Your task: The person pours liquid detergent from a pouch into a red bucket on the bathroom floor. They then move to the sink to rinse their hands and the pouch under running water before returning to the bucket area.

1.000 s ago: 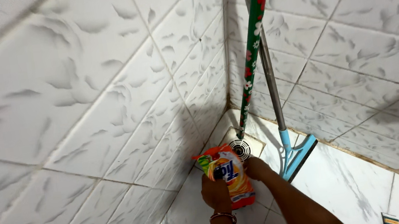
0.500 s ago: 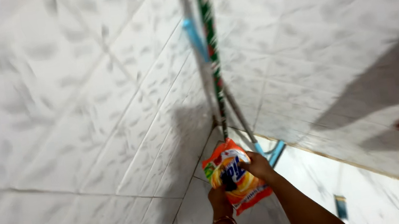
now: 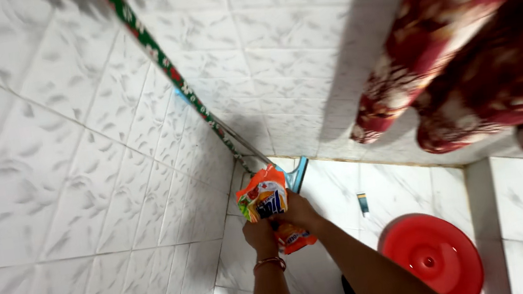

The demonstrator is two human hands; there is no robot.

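1. The orange detergent pouch (image 3: 268, 206) is up in front of the person, in both hands, near the corner where the tiled wall (image 3: 77, 193) meets the floor. Its top end points up and away, toward the corner.
2. The left hand (image 3: 260, 236) is clenched around the lower part of the pouch from below. The right hand (image 3: 297, 211) grasps it from the side, fingers wrapped over the middle. Whether the top is torn open, I can't tell, it's too small to see.
3. If it were me, I'd keep the lower hand firm and let the upper one do the fine work, pouch upright so nothing spills out.
4. Room-wise it's tight on the left: the wall is just beside the left wrist. A green flowered stick (image 3: 170, 78) leans into the corner right behind the pouch, with the blue squeegee head (image 3: 297, 174) at its foot.
5. More open floor lies to the right, though a red round lid (image 3: 435, 255) sits on it near the right forearm, and red patterned cloth (image 3: 479, 48) hangs overhead on that side.
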